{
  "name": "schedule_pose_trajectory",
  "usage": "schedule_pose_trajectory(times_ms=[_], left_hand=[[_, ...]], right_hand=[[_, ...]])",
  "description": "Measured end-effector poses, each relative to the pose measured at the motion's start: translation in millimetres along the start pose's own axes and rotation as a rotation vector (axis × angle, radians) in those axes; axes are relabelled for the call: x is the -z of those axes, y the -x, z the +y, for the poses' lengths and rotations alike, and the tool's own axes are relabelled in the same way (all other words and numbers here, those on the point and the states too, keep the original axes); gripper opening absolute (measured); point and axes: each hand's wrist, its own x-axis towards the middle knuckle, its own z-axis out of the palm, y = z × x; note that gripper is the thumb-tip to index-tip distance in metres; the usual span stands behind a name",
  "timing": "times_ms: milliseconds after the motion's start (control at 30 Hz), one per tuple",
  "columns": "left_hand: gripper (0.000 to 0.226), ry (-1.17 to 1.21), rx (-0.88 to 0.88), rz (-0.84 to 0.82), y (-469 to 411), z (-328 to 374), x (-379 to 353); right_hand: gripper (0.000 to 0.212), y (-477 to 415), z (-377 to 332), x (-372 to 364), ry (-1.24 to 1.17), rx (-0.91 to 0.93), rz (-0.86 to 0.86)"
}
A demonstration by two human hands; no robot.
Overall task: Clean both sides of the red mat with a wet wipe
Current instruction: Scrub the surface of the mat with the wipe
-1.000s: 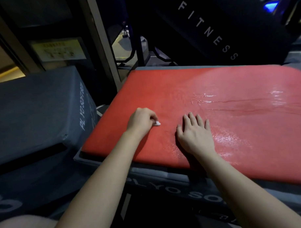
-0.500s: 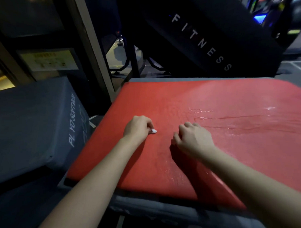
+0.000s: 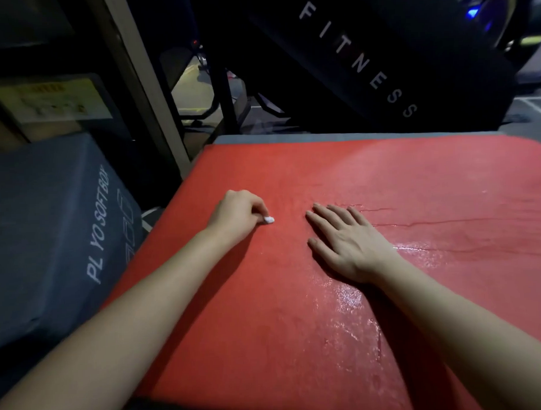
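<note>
The red mat (image 3: 297,311) lies flat on a grey padded box and fills the middle and right of the head view. Its right part shines wet, with thin streaks. My left hand (image 3: 239,213) is curled on the mat's left part and pinches a small balled white wet wipe (image 3: 269,219), which touches the mat. Only a tip of the wipe shows past my fingers. My right hand (image 3: 347,242) lies flat on the mat with straight spread fingers, just right of the wipe and apart from it.
A dark grey soft plyo box (image 3: 49,231) stands close on the left, higher than the mat. Behind the mat leans a black pad marked FITNESS (image 3: 365,57). A pale post (image 3: 142,86) and a dark frame rise at the back left.
My right hand, curled and lifted half a second ago, now lies flat with fingers spread. The camera has come closer. My left hand stays in place with the wipe.
</note>
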Motion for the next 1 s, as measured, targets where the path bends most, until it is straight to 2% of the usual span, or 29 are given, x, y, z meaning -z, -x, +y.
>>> schedule_pose_trajectory(times_ms=[67, 133, 300, 433, 600, 767, 867, 1000], left_hand=[[0.009, 0.028, -0.014, -0.035, -8, -1, 2], [0.006, -0.045, -0.031, -0.036, -29, 4, -3], [0.014, -0.163, -0.034, 0.078, -92, 20, -24], [0.013, -0.075, -0.019, 0.182, -97, 16, -36], [0.006, -0.092, -0.057, 0.009, -97, -3, -16], [0.012, -0.233, -0.146, 0.063, -116, 1, -21], [0.017, -0.278, -0.1, 0.119, -148, 6, -22], [0.013, -0.257, -0.014, 0.152, -177, 4, -22]], right_hand=[[0.072, 0, -1, 0, 0.017, 0.008, 0.0], [0.071, 0, 0, 0, 0.01, 0.01, 0.0], [0.068, 1, -1, 3, -0.03, 0.006, 0.016], [0.068, 1, 1, 4, -0.032, 0.006, 0.013], [0.07, 0, 1, 4, -0.09, -0.01, 0.034], [0.074, 1, 3, 3, -0.143, -0.033, 0.064], [0.076, 2, 1, 5, -0.175, -0.05, 0.073], [0.075, 2, 1, 7, -0.174, -0.097, 0.064]])
